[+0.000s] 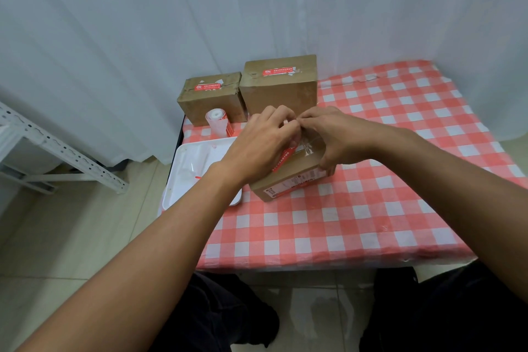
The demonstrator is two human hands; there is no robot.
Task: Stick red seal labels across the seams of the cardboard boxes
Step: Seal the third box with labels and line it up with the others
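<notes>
A small cardboard box (288, 180) lies on the checked tablecloth in front of me, with a printed label on its near side. My left hand (263, 143) and my right hand (328, 134) meet above its top and together pinch a red seal label (283, 158), which hangs down over the box top. My right hand's lower fingers also rest against the box's right end. Two more cardboard boxes stand at the back: a smaller one (213, 101) and a taller one (281, 86), each with a red label on top. A roll of labels (218, 123) stands beside them.
A white tray (183, 174) with scraps of backing paper lies at the table's left edge. The red-and-white checked table (385, 194) ends at a white curtain behind. A white metal rack (57, 151) stands on the floor to the left.
</notes>
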